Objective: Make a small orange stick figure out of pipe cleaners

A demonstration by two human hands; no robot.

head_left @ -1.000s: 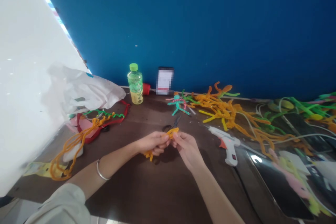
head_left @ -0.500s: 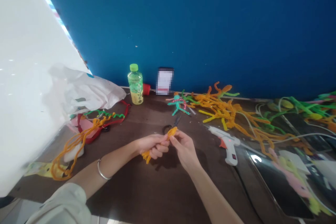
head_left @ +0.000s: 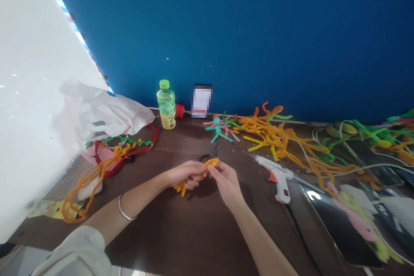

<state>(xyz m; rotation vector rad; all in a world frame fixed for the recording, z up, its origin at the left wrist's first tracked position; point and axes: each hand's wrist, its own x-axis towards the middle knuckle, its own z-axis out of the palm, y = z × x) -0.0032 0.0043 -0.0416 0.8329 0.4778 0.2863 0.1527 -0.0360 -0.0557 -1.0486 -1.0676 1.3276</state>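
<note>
The person's left hand [head_left: 190,177] has its fingers curled closed round an orange fuzzy bundle [head_left: 211,162], with loose strand ends poking out below the fist. The right hand [head_left: 228,183] pinches the bundle's upper end between thumb and fingers. Both hands hold it just above the middle of the worktop [head_left: 187,233].

What I'd worry about is the grip: if the left fingers slacken, the strands could spread or slide out of line, and too hard a pull from the right could bend that end out of shape. The scissors [head_left: 216,152] lie just beyond the hands, so a knuckle dropping forward might catch them. The glue gun [head_left: 274,177] rests toward the right edge, a red light showing on it. Its cord [head_left: 299,233] runs down to the near edge beside the right forearm, and a careless elbow could drag the gun round, its nozzle perhaps hot.

As for containers, a green-capped bottle [head_left: 166,110] stands upright near the back edge, and a white plastic bag [head_left: 121,114] slumps at the back left corner. What either holds I can't fairly say, with label and folds in the way.
</note>
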